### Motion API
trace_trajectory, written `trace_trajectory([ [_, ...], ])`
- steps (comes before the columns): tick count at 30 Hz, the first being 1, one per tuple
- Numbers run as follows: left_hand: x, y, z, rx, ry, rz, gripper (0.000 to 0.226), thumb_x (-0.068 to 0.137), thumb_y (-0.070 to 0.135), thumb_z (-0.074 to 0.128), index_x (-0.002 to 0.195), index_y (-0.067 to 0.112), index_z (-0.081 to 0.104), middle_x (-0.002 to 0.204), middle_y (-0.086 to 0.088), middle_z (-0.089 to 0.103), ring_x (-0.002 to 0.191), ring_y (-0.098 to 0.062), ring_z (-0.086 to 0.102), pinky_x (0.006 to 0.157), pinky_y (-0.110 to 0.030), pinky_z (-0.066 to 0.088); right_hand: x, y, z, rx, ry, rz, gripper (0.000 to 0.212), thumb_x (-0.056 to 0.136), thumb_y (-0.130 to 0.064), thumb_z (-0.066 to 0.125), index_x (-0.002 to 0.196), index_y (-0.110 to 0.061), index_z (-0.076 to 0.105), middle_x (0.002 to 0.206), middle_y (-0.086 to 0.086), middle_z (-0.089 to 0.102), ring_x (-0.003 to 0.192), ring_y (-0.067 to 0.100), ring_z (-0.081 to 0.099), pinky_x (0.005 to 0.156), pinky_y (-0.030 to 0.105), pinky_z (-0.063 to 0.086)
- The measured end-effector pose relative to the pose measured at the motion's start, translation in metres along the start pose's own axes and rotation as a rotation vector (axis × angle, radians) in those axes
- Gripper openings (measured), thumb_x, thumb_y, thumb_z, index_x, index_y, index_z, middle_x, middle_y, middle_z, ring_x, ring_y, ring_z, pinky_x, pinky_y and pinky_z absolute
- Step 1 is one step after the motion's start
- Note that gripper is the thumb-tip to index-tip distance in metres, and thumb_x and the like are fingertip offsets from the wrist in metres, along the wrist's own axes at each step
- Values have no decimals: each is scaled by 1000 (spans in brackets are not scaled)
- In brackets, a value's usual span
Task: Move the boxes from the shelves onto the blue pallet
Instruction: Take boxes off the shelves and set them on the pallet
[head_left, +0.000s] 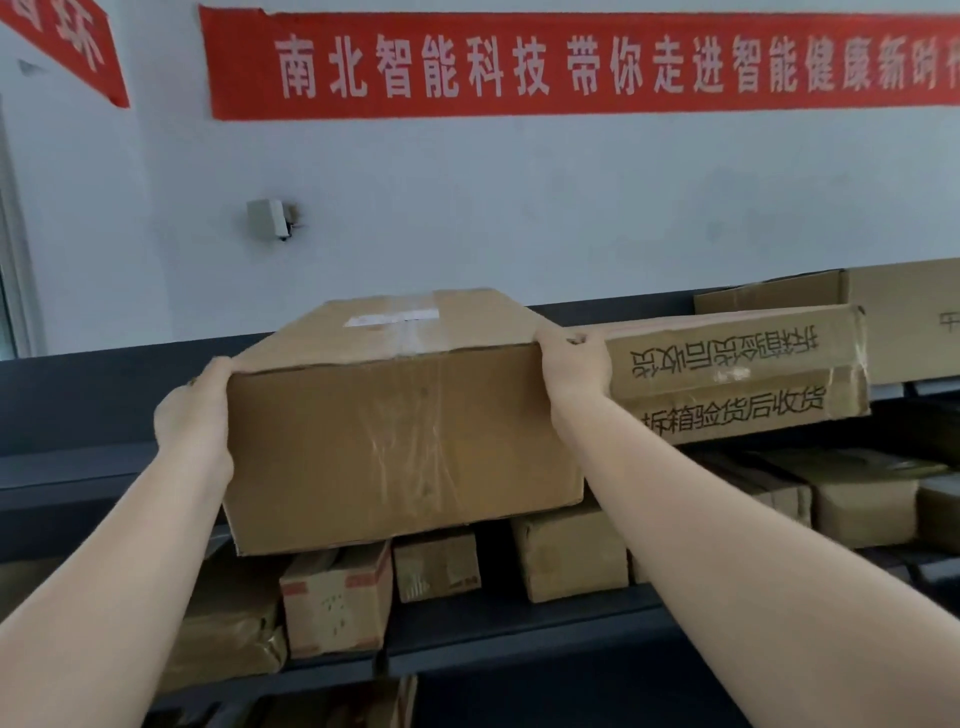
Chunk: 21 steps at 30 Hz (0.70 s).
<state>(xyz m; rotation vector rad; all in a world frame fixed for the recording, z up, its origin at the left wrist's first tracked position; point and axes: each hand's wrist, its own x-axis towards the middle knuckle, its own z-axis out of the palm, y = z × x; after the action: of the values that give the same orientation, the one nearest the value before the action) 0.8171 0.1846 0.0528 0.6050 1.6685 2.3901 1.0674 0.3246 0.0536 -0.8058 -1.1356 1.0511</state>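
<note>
Item 1: large cardboard box (400, 441), centre of the frame, sealed with clear tape, a white label on its top. I hold it between both hands at the level of the top shelf (104, 374); whether its far end rests on the shelf I cannot tell.

Item 2: my left hand (195, 410), left of centre, gripping the box's left side, thumb over the upper edge, fingers hidden behind the carton.

Item 3: my right hand (574, 364), right of centre, gripping the box's upper right corner, fingers curled over the top edge.

Item 4: flat printed box (737, 374), right of the frame, just beside my right hand, black characters on its face, lying on the same shelf.

Item 5: plain carton (904, 322), far right, behind the flat printed box.

Item 6: smaller boxes (337, 603), lower part of the frame, in a row on the lower shelf (519, 623).

Item 7: red banner (571, 62), top of the frame, white characters, on the pale wall (467, 208).
</note>
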Motion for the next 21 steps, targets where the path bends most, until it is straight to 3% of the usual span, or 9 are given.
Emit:
trace_trajectory([
  [4,-40,-24,-26,19,-78,-120,51,66,45,75,109,24,58,112,-3,59,103,-28,56,88,-51,45,-27,30,-30,94,-109,27,40,85,-27,65,121,-23,48,106,-2,52,83,9,48,66,24,41],
  [8,-83,-45,-48,3,-144,-217,51,70,44,78,116,31,59,121,-5,57,113,-37,51,86,-67,40,-46,45,-57,210,-213,220,71,75,-28,79,137,-26,44,116,-3,51,109,20,49,98,44,45],
  [11,-121,-56,-57,-2,-56,-173,58,80,33,71,133,28,47,138,-5,45,129,-35,38,95,-68,35,-58,51,-77,202,-281,229,70,72,-24,81,134,-28,47,120,-1,54,112,23,51,98,51,46],
  [13,-146,-60,-63,-6,-14,-180,58,84,26,68,137,26,44,144,-5,39,133,-36,33,98,-66,36,-66,54,-92,190,-317,218,56,73,-20,80,123,-29,54,112,-3,57,108,21,52,97,49,47],
  [15,-165,-64,-73,-32,-6,-171,51,87,22,64,135,24,46,142,-5,40,132,-37,34,94,-65,39,-74,55,-107,176,-347,198,47,74,-19,79,113,-32,56,107,-4,58,105,19,53,96,48,48],
  [19,-182,-81,-108,-106,-103,-100,43,96,20,49,138,16,43,141,-12,43,127,-38,40,78,-62,45,-90,44,-131,143,-385,127,63,74,-18,80,131,-28,52,117,-2,59,110,19,53,97,46,49],
  [21,-182,-91,-127,-93,-71,-54,43,95,25,50,137,18,43,138,-13,46,118,-37,48,72,-58,49,-98,32,-143,147,-385,103,65,74,-17,80,132,-26,52,117,-2,60,111,19,54,97,44,49],
])
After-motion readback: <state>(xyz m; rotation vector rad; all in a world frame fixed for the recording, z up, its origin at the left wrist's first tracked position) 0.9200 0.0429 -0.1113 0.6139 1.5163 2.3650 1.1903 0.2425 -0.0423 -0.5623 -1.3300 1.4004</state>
